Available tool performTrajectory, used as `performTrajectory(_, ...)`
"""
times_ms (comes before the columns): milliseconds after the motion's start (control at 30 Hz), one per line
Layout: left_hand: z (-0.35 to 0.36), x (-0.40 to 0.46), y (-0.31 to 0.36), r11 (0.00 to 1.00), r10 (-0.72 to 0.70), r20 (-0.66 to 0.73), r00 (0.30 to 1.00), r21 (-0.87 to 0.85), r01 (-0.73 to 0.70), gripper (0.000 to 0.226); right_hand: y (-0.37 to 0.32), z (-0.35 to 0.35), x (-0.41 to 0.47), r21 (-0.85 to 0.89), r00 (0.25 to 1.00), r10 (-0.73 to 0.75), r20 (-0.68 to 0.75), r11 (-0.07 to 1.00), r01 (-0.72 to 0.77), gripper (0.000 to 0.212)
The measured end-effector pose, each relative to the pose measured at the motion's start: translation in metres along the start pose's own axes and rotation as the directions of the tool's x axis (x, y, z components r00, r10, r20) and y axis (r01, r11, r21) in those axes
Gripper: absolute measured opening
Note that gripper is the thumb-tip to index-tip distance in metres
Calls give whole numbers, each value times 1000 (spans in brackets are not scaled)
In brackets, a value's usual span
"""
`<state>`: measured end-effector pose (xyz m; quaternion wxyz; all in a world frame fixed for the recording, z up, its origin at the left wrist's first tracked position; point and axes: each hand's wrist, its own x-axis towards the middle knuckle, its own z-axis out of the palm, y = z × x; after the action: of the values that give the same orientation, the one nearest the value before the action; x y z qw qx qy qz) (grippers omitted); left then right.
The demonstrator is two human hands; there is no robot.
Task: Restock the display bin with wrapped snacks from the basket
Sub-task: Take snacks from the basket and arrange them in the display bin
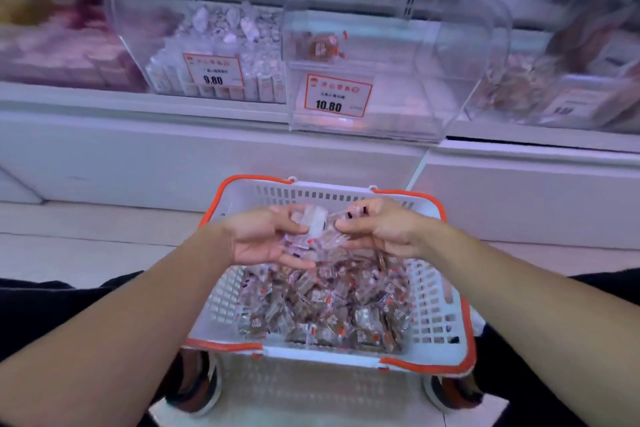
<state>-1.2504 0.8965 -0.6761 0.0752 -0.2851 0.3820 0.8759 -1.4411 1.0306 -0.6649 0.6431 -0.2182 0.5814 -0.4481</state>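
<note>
Head cam view, so everything's a bit fisheye and the far shelf is smeared with blur. Starting at the grip: both hands are cupped together over the far half of the basket (446,329), scooping one shared clump of wrapped snacks (318,239). Left hand (266,239) has its fingers curled under and around the left side of the clump, thumb on top. Right hand (377,229) is clenched onto the right side, fingertips pinching crinkly plastic. So both are grasping snacks, neither is loose.

Below them the rest of the snacks (329,308) are piled in the white basket with the orange rim, which sits near me between my knees.

Target is the clear display bin (381,114) straight ahead on the far shelf, the one with the 10.80 price tag (338,96). It looks almost bare; I can only make out one packet (320,47) inside. The bin to its left with the 9.80 tag (213,73) is well stocked with something else.

What worries me: slippery wrappers in a two-hand scoop, so if the hands drift apart on the way up I'd guess a few drop from the middle onto the floor or back in the basket. Also the bins sit right beside each other, so a sloppy dump could land pieces in the wrong one. And I can't tell from here where the bin's opening is, so catching the acrylic edge is possible.
</note>
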Motion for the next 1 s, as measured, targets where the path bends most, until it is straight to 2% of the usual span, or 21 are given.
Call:
performTrajectory(67,17,-17,36,997,36,16,999,68,-37,46,-34,1,-18,-83,996,-93,10,992,93,9)
performTrajectory(133,35,-36,64,990,50,46,998,126,-55,49,-63,4,-38,-163,977,-215,-10,964,210,24)
performTrajectory(200,54,-53,80,983,56,82,995,172,-70,44,-84,10,-57,-236,946,-325,-12,920,313,13)
performTrajectory(300,77,-63,81,968,87,39,995,232,-94,46,-104,22,-70,-307,885,-466,-9,843,441,22)
performTrajectory(367,83,-59,78,966,128,-8,992,229,-122,49,-111,28,-69,-346,859,-512,-11,807,478,11)
performTrajectory(500,83,-52,89,967,98,-35,995,241,-86,27,-121,32,-66,-396,848,-526,-60,793,464,12)
performTrajectory(600,74,-49,95,967,72,26,997,243,-76,18,-125,30,-68,-353,839,-535,-101,808,472,10)
performTrajectory(733,62,-51,102,972,33,86,996,230,-52,7,-126,29,-67,-378,826,-558,-79,784,493,20)
performTrajectory(867,57,-54,113,971,0,60,998,240,-15,9,-130,29,-68,-358,830,-551,-89,795,490,17)
performTrajectory(933,55,-53,111,955,15,-35,999,298,-4,18,-131,27,-68,-286,842,-533,-84,822,492,11)
performTrajectory(1000,57,-52,107,947,39,-78,996,322,-12,32,-129,27,-66,-204,858,-507,-83,852,483,15)
